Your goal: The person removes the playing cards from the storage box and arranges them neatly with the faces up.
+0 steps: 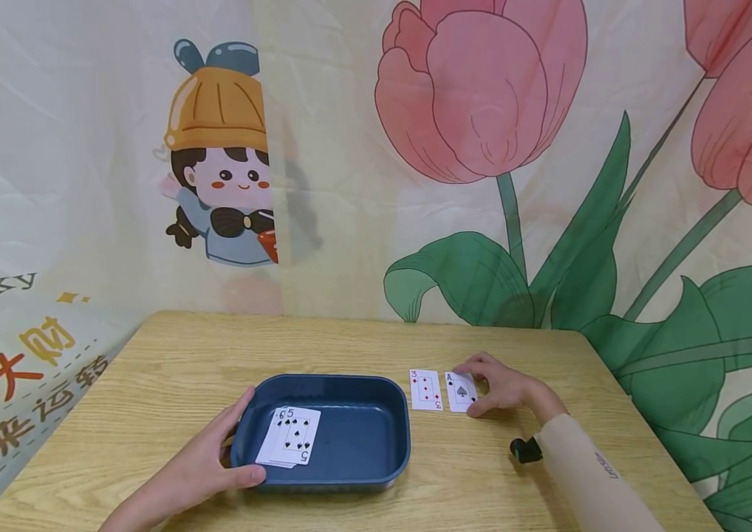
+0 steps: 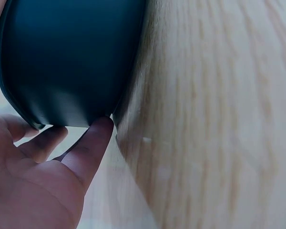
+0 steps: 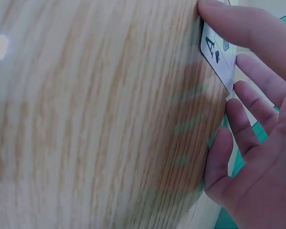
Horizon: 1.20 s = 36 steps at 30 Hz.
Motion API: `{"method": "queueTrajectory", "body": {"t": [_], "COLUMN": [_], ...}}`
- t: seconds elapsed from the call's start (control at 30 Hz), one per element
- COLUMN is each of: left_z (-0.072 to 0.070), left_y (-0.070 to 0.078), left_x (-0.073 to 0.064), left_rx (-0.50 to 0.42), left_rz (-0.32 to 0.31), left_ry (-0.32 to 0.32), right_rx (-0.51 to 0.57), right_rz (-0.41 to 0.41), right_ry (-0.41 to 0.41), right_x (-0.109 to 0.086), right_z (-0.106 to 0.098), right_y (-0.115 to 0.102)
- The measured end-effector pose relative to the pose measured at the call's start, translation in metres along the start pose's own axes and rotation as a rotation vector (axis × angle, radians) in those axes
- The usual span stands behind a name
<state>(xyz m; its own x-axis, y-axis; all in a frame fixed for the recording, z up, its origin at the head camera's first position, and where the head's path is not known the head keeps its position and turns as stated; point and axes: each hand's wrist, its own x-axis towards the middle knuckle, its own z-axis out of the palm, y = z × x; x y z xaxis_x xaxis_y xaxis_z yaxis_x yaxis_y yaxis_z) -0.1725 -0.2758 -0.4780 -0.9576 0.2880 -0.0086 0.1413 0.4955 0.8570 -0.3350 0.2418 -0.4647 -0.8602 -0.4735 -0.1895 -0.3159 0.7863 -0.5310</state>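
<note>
Count: one dark blue, rounded rectangular tray [image 1: 363, 436] on the light wood-grain table [image 1: 469, 476]; two white playing cards face up to its right; one loose stack of cards in its left half. Stack number cannot be told: a white five of spades [image 1: 298, 436] lies uppermost, a white six [image 1: 272, 441] shows at its left, further edges beneath.

Cards outside the tray: a white three of diamonds [image 1: 425, 390], just right of the tray's far right corner; a white ace of spades [image 1: 459, 391], just right of the three, narrow gap between.

Grip, left hand [image 1: 203, 458]: thumb and fingers spread wide across the tray's left end, holding it; thumb at the near left corner, fingers along the left side toward the far corner.

Grip, right hand [image 1: 505, 386]: thumb and fingers parted by about the card's length, holding the ace; thumb at its near right corner, fingertips at its far edge. Whether the ace is raised off the wood: cannot tell.
</note>
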Motion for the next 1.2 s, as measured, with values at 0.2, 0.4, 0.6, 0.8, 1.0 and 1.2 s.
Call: {"method": "queueTrajectory", "body": {"t": [0.2,0.4,0.6,0.8,1.0,1.2], "left_z": [0.001,0.001,0.000,-0.001,0.000,-0.001], "left_y": [-0.002,-0.001,0.000,-0.001,-0.001,0.000], "left_x": [0.000,0.000,0.000,-0.001,-0.001,0.000], "left_rx": [0.011,0.007,0.030,0.046,0.023,0.024], "left_rz": [0.018,0.007,0.002,0.005,0.003,-0.011], "left_ry": [0.011,0.004,0.004,0.014,0.014,0.002], "right_rx": [0.010,0.067,0.036,-0.041,0.038,0.125], "right_rz": [-0.019,-0.002,-0.014,-0.134,-0.275,-0.352], "right_ry": [-0.002,0.020,0.087,0.216,0.250,0.203], "right_x": [0.000,-0.004,-0.011,-0.014,-0.017,-0.012], "right_z": [0.000,-0.003,-0.009,-0.011,0.006,0.037], "right_y": [0.003,0.004,-0.012,-0.065,-0.125,-0.171]}}
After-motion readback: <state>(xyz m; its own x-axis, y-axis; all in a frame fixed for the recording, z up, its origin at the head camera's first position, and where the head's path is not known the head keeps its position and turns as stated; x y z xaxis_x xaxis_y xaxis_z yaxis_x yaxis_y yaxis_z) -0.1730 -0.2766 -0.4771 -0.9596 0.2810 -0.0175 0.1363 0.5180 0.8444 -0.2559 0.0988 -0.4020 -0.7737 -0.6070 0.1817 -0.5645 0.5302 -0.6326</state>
